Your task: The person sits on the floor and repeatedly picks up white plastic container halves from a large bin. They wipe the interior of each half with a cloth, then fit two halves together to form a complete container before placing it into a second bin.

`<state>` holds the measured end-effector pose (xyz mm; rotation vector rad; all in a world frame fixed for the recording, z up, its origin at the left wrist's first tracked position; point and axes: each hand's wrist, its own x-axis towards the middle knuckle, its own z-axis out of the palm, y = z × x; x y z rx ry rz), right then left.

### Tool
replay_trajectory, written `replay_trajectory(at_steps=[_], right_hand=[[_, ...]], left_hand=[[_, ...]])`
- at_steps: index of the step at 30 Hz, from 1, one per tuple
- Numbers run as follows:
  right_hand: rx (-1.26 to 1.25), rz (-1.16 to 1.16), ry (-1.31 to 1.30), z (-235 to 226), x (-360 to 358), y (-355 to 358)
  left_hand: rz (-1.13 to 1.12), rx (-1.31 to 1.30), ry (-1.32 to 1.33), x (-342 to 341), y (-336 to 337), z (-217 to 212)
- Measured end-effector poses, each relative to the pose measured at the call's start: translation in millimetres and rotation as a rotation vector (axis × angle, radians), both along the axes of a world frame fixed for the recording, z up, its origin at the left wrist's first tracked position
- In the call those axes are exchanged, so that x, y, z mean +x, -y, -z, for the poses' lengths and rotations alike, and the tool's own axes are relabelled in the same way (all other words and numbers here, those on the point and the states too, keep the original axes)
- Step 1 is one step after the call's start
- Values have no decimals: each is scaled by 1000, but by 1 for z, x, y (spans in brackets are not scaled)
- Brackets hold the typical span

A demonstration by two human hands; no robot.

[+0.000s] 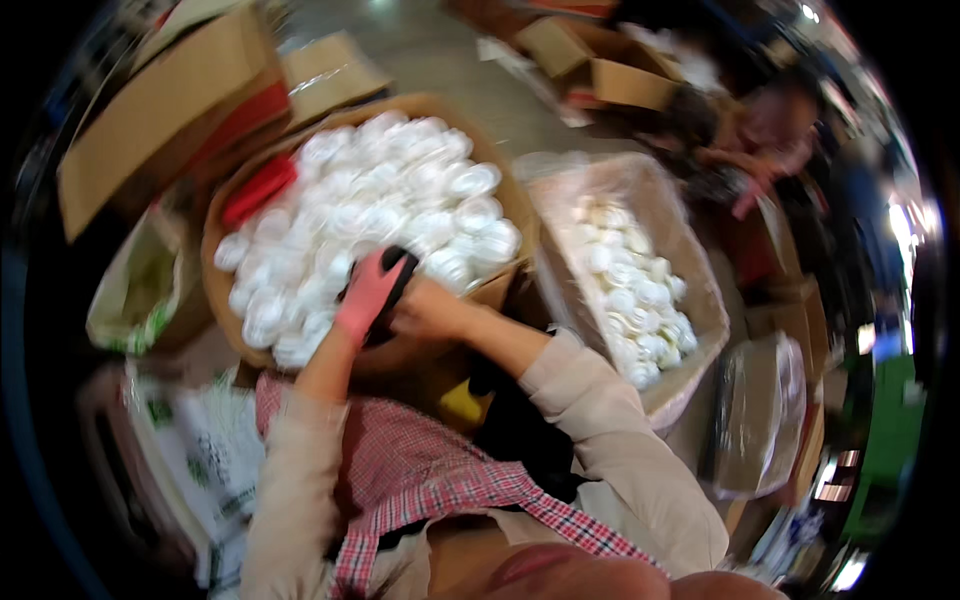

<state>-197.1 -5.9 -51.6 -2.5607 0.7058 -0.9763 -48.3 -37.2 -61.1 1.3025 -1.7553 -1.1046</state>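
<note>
At carton edge (500,285), hands gripping black tool (395,275)

Grey floor (440,50), cardboard boxes (160,110), lined box of white lids (640,290)

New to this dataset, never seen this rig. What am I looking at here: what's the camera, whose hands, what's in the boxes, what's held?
There is no machine here: a person works with two hands, filmed by a fisheye camera worn on their head and looking down, so straight edges bend near the rim. The forearms come in from the bottom. The left hand, which looks pink as if gloved, grips a black object, too blurred to identify. The right hand, bare, meets it from the other side and touches it. Both are over the near edge of a cardboard box full of small white round pieces. To the right, a second box lined with clear plastic holds more white pieces. Another person sits top right.
</note>
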Motion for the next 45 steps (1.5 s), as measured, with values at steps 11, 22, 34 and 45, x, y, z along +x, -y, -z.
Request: replay_trajectory(at_steps=[11, 22, 34, 45], right_hand=[[645, -44, -75, -49, -1, -10], [559, 99, -75, -31, 1, -10], [358, 384, 49, -5, 2, -11], [297, -20, -358, 21, -3, -12]], left_hand=[[-161, -244, 165, 1, 24, -34], [-147, -343, 117, 6, 27, -6], [-182, -222, 139, 37, 30, -4], [70, -110, 214, -3, -15, 13]])
